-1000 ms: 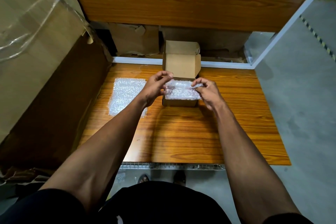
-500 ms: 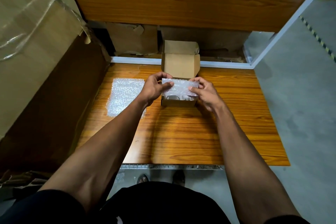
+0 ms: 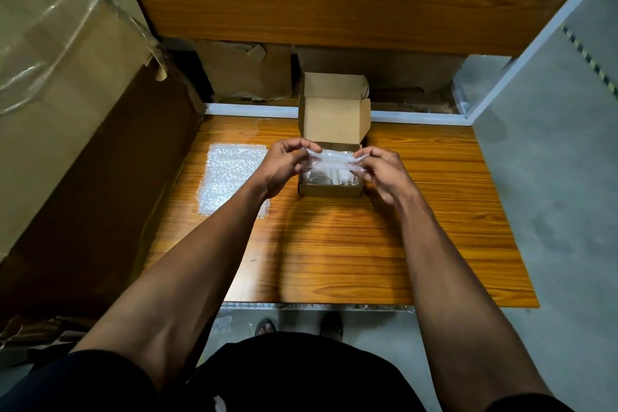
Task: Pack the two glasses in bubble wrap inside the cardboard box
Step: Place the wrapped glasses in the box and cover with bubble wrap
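A small cardboard box (image 3: 331, 190) stands open on the wooden table (image 3: 334, 244), its lid flap upright behind it. Inside, two clear glasses (image 3: 329, 178) show near the front wall. A small sheet of bubble wrap (image 3: 332, 159) is stretched above the box's opening. My left hand (image 3: 284, 165) pinches its left end and my right hand (image 3: 381, 169) pinches its right end. The back of the box's inside is hidden by the sheet.
A second, larger sheet of bubble wrap (image 3: 234, 182) lies flat on the table left of the box. A big cardboard carton (image 3: 67, 110) with plastic film walls off the left side. A shelf (image 3: 334, 3) hangs over the back; concrete floor (image 3: 551, 194) lies to the right.
Both hands have carried the small bubble wrap sheet back and higher over the box, so the glasses inside now show beneath it.
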Demonstrator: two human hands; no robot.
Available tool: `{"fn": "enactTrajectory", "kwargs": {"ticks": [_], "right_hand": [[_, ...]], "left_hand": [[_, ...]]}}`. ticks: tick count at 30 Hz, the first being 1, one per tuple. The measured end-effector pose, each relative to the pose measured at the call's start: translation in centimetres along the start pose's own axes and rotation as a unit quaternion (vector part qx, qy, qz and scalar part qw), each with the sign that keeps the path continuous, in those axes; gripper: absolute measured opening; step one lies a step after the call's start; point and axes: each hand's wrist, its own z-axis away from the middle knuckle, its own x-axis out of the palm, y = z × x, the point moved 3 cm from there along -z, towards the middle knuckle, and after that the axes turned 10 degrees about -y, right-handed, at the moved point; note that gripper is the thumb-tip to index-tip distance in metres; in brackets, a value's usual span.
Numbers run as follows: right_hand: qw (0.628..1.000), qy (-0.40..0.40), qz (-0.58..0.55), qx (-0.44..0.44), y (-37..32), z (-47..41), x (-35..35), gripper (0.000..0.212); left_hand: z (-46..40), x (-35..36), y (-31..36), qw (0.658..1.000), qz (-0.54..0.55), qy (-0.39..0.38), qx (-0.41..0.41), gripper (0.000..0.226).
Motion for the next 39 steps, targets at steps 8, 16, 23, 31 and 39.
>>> {"fn": "enactTrajectory", "kwargs": {"ticks": [8,16,23,31,39], "right_hand": [[1.000,-0.016,-0.013,-0.008,0.3,-0.6,-0.5,0.014],[0.987,-0.052,0.152,0.017,0.1,-1.4,-0.6,0.044],[0.979,-0.064,0.189,0.034,0.2,-2.5,-0.7,0.038],[0.989,-0.074,0.096,0.088,2.5,-4.4,-1.0,0.034],[0.939,-0.014,0.344,0.020,1.7,-6.2,-2.3,0.018]], "left_hand": [[-0.2,0.4,0.3,1.000,-0.017,0.022,0.010,0.014],[-1.5,0.5,-0.6,0.998,-0.017,0.055,-0.009,0.039],[-2.4,1.5,-1.7,0.987,0.090,0.131,-0.012,0.053],[-4.5,3.6,-3.9,0.985,0.079,0.142,-0.056,0.036],[-6.4,2.9,-3.6,0.963,-0.147,0.213,-0.074,0.025]]}}
